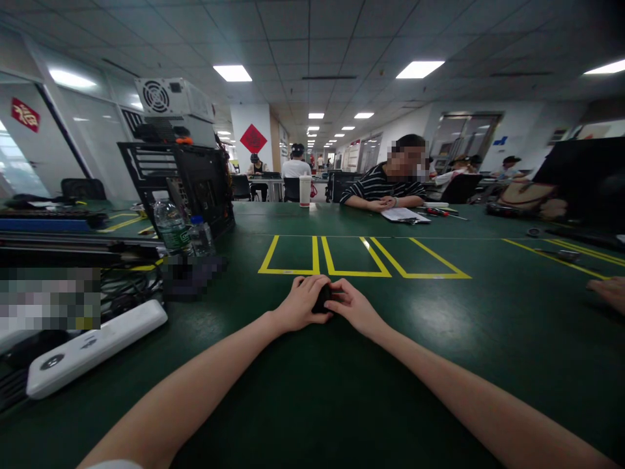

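Note:
A small black rounded object (322, 298) rests at the middle of the green table (312, 391), mostly covered by my fingers, and I cannot make out its kind. My left hand (306, 301) wraps over its left side, fingers curled across the top and thumb underneath. From the right, my right hand (354, 306) closes on it with thumb and fingertips. Just beyond both hands lie rectangles of yellow tape (351, 273) marked on the tabletop.
At left stand an open black computer case (200, 182) topped by a power supply (170, 98), plastic bottles (170, 225) and a white power strip (97, 348). A person (390, 172) sits opposite by a clipboard (405, 215). Another person's hand (609, 293) shows at right.

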### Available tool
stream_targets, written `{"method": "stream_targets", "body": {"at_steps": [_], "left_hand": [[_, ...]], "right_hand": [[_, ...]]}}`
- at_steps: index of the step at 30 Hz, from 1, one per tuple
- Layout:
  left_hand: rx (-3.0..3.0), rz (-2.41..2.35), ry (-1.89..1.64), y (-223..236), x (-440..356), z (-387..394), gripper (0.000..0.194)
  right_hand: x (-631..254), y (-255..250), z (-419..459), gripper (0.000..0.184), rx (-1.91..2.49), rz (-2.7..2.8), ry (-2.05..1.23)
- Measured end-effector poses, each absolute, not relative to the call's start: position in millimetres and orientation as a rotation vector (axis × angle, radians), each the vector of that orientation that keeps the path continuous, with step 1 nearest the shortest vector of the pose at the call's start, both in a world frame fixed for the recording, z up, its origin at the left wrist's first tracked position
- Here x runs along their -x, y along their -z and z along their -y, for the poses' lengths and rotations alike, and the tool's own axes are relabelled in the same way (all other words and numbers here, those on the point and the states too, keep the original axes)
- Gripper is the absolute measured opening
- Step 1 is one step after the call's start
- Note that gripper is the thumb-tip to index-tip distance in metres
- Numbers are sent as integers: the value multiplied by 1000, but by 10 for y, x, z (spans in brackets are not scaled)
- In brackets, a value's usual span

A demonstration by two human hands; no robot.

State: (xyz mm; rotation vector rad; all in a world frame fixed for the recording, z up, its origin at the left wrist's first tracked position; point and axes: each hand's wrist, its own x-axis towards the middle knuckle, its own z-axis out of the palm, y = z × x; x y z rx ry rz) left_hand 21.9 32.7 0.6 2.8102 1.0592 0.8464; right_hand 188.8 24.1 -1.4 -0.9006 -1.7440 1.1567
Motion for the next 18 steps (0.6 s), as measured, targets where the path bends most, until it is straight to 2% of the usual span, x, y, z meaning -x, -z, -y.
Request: {"method": "stream_targets", "body": {"at_steps": [9,13,18], "left_hand": [[-2745,-1080,-866,-9,-199,-336,59],[-2733,-1075,-872,2,-204,-362,63],[-2695,-1144,-872,57,-224,-414,58]], "right_hand": [[-1874,2,-255,19,861,1688,-1244],[-1878,32,-318,25,909,1680,-1210],[-1882,46,-319,27,920,1715,-1224]]}}
